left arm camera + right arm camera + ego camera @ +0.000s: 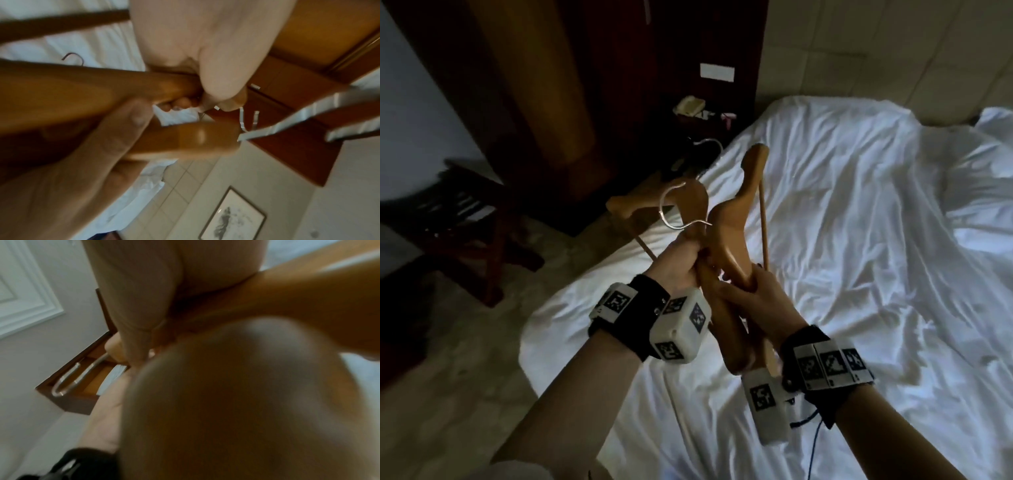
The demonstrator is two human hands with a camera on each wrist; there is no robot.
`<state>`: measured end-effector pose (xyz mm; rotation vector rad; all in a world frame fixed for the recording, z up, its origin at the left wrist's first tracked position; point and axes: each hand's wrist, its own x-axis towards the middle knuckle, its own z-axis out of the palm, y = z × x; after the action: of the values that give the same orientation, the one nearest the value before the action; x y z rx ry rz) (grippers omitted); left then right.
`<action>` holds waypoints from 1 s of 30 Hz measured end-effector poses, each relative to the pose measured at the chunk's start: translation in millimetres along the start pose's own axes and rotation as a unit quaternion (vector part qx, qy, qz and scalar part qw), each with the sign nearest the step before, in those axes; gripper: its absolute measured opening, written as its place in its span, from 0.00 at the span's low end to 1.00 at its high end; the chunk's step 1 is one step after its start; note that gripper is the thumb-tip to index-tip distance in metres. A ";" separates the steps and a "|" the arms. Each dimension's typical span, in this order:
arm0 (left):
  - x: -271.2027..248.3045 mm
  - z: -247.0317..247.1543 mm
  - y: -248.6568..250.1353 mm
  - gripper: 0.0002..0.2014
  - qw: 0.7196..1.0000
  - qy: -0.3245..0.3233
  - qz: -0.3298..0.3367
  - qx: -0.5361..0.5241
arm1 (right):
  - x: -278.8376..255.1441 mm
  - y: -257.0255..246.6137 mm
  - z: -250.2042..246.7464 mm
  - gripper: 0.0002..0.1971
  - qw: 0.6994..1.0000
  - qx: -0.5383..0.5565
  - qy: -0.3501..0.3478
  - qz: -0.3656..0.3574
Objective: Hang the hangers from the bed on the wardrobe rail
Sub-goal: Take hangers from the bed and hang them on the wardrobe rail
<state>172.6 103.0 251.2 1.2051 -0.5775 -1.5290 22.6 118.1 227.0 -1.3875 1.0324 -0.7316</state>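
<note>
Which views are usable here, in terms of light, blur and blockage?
Head view: dim and shadowy on the left around the dark wooden wardrobe, but the two light wooden hangers read sharp against the white bedsheet. Left wrist view: brighter, motion-blurred, left hand fills the lower left. Right wrist view: worst, right hand out of focus, blocking most of the frame.

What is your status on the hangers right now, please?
Left hand and right hand both gripping wooden hangers, bunched above the bed. None on the rail yet. Hooks crossing, may snag.
</note>
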 end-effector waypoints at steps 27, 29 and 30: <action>-279.2 -494.1 93.3 0.03 0.912 0.391 0.112 -0.058 | 62.1 -66.3 564.5 0.18 0.961 0.014 -0.270 0.055; -287.0 -518.8 100.9 0.04 0.890 0.433 0.112 -0.089 | 72.0 -67.7 604.2 0.22 0.945 0.027 -0.317 0.068; -290.8 -529.9 107.3 0.04 0.880 0.450 0.113 -0.101 | 76.1 -72.8 621.7 0.23 0.937 0.035 -0.339 0.072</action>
<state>677.0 452.9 256.3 1.4525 0.0715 -0.6716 624.1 307.4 222.2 -1.3397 0.5411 -0.1427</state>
